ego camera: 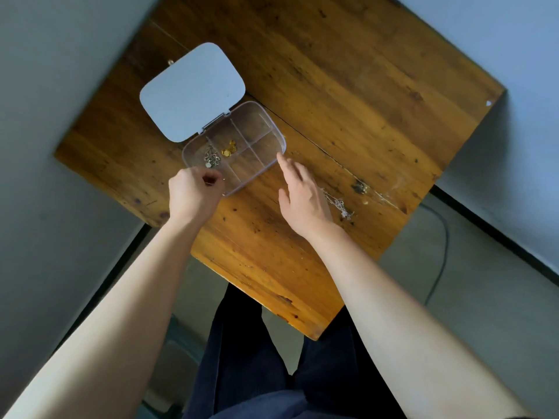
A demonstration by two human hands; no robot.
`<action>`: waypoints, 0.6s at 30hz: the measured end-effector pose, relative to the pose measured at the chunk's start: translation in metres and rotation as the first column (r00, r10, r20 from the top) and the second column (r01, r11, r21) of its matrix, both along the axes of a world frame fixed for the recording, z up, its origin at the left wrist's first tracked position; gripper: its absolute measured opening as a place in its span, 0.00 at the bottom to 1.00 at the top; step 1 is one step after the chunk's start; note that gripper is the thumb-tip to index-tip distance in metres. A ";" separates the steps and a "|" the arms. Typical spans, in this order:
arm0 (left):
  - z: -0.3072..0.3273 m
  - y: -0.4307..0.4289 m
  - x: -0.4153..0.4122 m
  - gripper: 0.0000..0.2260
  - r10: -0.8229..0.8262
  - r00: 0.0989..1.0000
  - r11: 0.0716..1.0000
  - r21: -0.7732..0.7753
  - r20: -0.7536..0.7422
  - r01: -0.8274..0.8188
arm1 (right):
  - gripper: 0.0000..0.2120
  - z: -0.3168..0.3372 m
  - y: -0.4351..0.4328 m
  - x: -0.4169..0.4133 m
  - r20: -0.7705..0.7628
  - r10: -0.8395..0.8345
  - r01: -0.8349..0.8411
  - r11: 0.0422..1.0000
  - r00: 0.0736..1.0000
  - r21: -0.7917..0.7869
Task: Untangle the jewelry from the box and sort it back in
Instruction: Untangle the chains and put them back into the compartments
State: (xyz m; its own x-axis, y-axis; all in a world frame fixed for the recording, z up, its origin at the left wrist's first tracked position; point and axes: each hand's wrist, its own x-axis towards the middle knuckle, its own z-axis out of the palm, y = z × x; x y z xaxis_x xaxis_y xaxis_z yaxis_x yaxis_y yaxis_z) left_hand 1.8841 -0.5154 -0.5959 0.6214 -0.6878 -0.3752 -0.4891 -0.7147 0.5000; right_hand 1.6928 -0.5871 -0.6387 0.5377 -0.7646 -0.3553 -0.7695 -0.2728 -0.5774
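Observation:
A clear plastic jewelry box (272, 124) with several compartments lies open on the wooden table (348, 95), its white lid (192, 92) flipped back. One compartment holds a silver chain (211, 157), the one beside it gold pieces (229, 148). My left hand (193, 195) is curled at the box's near corner, its fingertips pinched together over something small that I cannot make out. My right hand (301, 195) hovers with fingers apart just off the box's near edge. A silver necklace (340, 204) lies on the table right of that hand.
The table's near edge sits over my dark-trousered legs (272, 358). A small gold knob (171, 62) shows past the lid. A cable (441, 252) runs along the floor at the right. Walls close in on both sides.

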 end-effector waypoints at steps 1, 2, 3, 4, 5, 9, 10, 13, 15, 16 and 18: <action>0.000 -0.001 -0.002 0.07 -0.044 0.998 0.999 -0.028 0.040 0.045 | 0.31 0.001 0.000 -0.007 0.019 -0.040 0.040 0.999 0.999 0.004; 0.000 -0.003 -0.006 0.07 -0.073 0.994 0.996 -0.049 0.081 0.077 | 0.27 0.001 0.001 -0.017 0.033 -0.098 0.098 0.995 0.995 0.002; -0.001 -0.005 -0.011 0.07 -0.092 0.988 0.993 -0.058 0.127 0.100 | 0.23 0.001 0.002 -0.027 0.041 -0.167 0.167 0.986 0.985 -0.013; -0.002 -0.006 -0.017 0.07 -0.100 0.979 0.992 -0.061 0.177 0.112 | 0.19 0.000 0.003 -0.039 0.036 -0.238 0.239 0.970 0.971 -0.045; -0.003 -0.006 -0.025 0.08 -0.102 0.970 0.991 -0.065 0.219 0.119 | 0.17 -0.002 0.004 -0.052 0.018 -0.306 0.306 0.948 0.952 -0.091; -0.012 -0.004 -0.062 0.10 -0.124 0.969 0.978 -0.139 0.216 0.156 | 0.15 -0.013 0.012 -0.100 -0.127 -0.497 0.475 0.863 0.858 -0.172; -0.016 -0.004 -0.073 0.11 -0.133 0.973 0.976 -0.145 0.188 0.161 | 0.16 -0.017 0.015 -0.110 -0.151 -0.511 0.490 0.857 0.846 -0.158; -0.028 -0.006 -0.113 0.10 -0.204 0.978 0.972 -0.110 0.040 0.208 | 0.11 -0.026 0.021 -0.138 -0.145 -0.524 0.519 0.851 0.839 -0.077; -0.035 -0.008 -0.134 0.08 -0.255 0.965 0.966 -0.060 -0.065 0.251 | 0.04 -0.031 0.022 -0.148 -0.135 -0.508 0.510 0.860 0.850 -0.025; -0.039 -0.007 -0.140 0.08 -0.263 0.959 0.965 -0.028 -0.103 0.261 | 0.02 -0.031 0.022 -0.150 -0.130 -0.501 0.506 0.862 0.856 0.007; -0.045 -0.007 -0.144 0.09 -0.265 0.954 0.963 0.018 -0.137 0.270 | 0.04 -0.029 0.020 -0.146 -0.104 -0.511 0.518 0.854 0.853 0.053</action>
State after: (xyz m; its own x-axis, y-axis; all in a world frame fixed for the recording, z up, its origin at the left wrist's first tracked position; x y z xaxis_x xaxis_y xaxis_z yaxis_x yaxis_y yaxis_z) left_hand 1.7402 -0.5223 -0.6409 0.3599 -0.8065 -0.4690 -0.5958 -0.5855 0.5497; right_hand 1.5466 -0.5671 -0.6673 0.0408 -0.8923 -0.4497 -0.8336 0.2177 -0.5076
